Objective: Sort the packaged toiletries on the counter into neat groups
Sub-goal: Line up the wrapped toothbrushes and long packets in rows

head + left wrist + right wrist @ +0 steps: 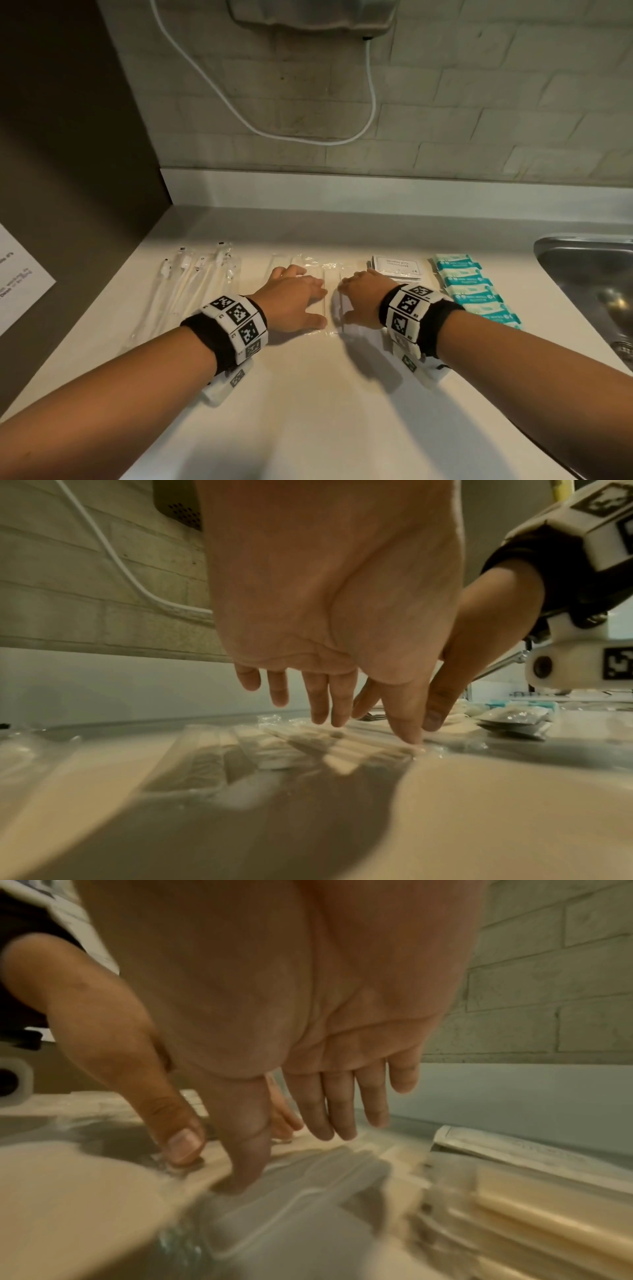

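1. Nearest to us, our two forearms reach forward over the pale cream bench point(308, 411), each wrist wearing a black band with black-and-white marker blocks.
2. Our left hand point(294, 303) lies with its fingers straight and slightly spread, the tips pressing down on the row of clear-wrapped flat white sticks point(325, 298) at the middle of the bench; in the left wrist view the thumb tip touches the wrapper. We judge that the flat press holds these slippery packets from sliding.
3. Our right hand point(364, 301) mirrors it just beside, fingers straight, thumb and fingertips on the same wrappers; it grips nothing. Working from both sides probably squares the row's edges.
4. To the left, clear-wrapped white toothbrushes point(191, 281) lie side by side as their own group.
5. To the right, a stack of white printed shampoo sachets point(397, 267) sits just beside the right hand, and beyond it an overlapping column of teal-and-white packets point(476, 291).
6. A steel sink point(589, 274) bounds the bench on the right; groups lie in one line clear of it.
7. We judge the sorting nearly complete.
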Demonstrator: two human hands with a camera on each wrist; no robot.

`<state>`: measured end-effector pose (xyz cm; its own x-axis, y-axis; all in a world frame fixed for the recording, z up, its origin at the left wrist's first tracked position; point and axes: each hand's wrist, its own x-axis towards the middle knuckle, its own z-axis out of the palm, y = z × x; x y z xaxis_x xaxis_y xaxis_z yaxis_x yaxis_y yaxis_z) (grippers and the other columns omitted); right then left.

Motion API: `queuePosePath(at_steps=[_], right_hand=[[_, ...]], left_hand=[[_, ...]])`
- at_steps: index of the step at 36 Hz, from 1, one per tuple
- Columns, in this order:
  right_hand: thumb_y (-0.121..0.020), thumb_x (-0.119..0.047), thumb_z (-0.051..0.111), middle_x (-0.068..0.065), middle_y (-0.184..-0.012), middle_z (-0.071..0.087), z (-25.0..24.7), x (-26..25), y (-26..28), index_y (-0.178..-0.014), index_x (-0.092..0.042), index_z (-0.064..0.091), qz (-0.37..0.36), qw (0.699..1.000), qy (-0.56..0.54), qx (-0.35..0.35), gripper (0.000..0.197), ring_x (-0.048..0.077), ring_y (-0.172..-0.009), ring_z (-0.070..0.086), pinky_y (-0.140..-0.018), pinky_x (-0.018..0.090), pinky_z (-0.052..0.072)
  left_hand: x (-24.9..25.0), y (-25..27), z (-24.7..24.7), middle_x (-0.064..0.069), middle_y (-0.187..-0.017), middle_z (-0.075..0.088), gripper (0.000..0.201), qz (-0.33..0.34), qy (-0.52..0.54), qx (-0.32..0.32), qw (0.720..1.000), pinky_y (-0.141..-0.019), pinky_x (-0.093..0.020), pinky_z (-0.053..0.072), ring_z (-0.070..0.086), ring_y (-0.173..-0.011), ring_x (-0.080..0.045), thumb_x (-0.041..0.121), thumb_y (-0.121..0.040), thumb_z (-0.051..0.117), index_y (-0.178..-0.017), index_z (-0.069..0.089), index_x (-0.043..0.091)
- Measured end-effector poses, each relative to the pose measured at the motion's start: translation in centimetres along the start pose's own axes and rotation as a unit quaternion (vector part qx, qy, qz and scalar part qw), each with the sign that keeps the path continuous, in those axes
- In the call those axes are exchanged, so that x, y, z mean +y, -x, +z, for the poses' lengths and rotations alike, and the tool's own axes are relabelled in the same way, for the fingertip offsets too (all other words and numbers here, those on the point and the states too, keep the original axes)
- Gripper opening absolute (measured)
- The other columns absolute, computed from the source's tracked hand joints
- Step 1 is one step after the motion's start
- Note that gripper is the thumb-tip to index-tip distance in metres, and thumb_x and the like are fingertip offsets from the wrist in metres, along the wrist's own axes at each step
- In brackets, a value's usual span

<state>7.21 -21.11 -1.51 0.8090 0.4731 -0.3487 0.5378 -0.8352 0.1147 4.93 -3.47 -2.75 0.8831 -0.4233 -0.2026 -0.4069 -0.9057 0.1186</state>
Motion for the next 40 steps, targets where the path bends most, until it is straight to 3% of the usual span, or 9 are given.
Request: queuePosePath(at_steps=[3,10,21,32,35,37,40], right_hand=[[-0.086,-0.058,0.054,0.000,-0.134,0.058,0.4,0.4,0.0,-0.136,-0.019,0.050,0.001,0.999,0.022,-0.047,0.063,0.021,-0.129,0.048,-0.120,0.044,0.014],[-0.086,-0.057,0.056,0.000,-0.125,0.062,0.4,1.0,0.1,-0.131,-0.017,0.054,0.004,0.998,0.025,-0.050,0.060,0.022,-0.122,0.053,-0.118,0.042,0.018],[-0.089,-0.051,0.055,0.002,-0.131,0.059,-0.2,1.1,0.9,-0.137,-0.016,0.050,0.001,0.999,0.030,-0.037,0.059,0.024,-0.124,0.051,-0.115,0.040,0.022],[-0.090,-0.047,0.055,0.002,-0.131,0.058,-0.6,0.8,1.5,-0.138,-0.016,0.048,0.008,0.999,0.010,-0.040,0.057,0.024,-0.123,0.052,-0.107,0.036,0.033],[-0.090,-0.043,0.056,0.003,-0.131,0.058,-0.6,0.8,1.4,-0.137,-0.016,0.048,0.012,0.999,0.004,-0.035,0.055,0.024,-0.123,0.051,-0.110,0.037,0.031],[-0.090,-0.037,0.057,0.002,-0.134,0.057,-0.7,0.7,1.3,-0.137,-0.017,0.049,0.009,1.000,-0.009,-0.018,0.052,0.023,-0.125,0.051,-0.115,0.038,0.025],[-0.092,-0.036,0.054,0.001,-0.141,0.052,-0.9,-0.2,1.1,-0.138,-0.019,0.048,-0.009,0.999,-0.036,0.013,0.050,0.022,-0.131,0.046,-0.118,0.041,0.016]], left_hand=[[0.8,-0.1,0.4,0.010,-0.156,0.033,0.071,0.004,-0.008,-0.008,1.000,-0.115,-0.042,0.013,0.017,-0.145,-0.023,0.066,-0.086,0.051,-0.145,0.042,0.028],[1.9,-0.5,0.0,0.009,-0.152,0.039,0.071,-0.003,-0.014,-0.004,1.000,-0.113,-0.040,0.016,0.022,-0.142,-0.024,0.066,-0.084,0.054,-0.142,0.047,0.026],[2.0,-0.2,-0.2,0.007,-0.148,0.045,0.070,-0.013,-0.019,-0.018,1.000,-0.112,-0.041,0.018,0.026,-0.139,-0.024,0.066,-0.083,0.054,-0.138,0.050,0.024],[1.9,-0.4,-0.3,0.007,-0.153,0.039,0.071,-0.012,-0.015,-0.025,1.000,-0.115,-0.043,0.014,0.021,-0.144,-0.024,0.065,-0.085,0.055,-0.144,0.044,0.025],[1.3,-0.4,-0.3,0.008,-0.152,0.040,0.068,-0.015,0.001,-0.019,1.000,-0.113,-0.043,0.012,0.021,-0.144,-0.024,0.065,-0.084,0.055,-0.140,0.048,0.027],[0.6,-0.3,-0.3,0.008,-0.146,0.047,0.058,-0.019,0.010,0.001,1.000,-0.111,-0.044,0.014,0.028,-0.139,-0.023,0.064,-0.084,0.054,-0.129,0.057,0.026],[-0.8,0.0,-0.3,0.008,-0.139,0.052,0.044,-0.049,0.021,0.040,0.998,-0.109,-0.042,0.019,0.035,-0.132,-0.019,0.052,-0.089,0.053,-0.125,0.059,0.028]])
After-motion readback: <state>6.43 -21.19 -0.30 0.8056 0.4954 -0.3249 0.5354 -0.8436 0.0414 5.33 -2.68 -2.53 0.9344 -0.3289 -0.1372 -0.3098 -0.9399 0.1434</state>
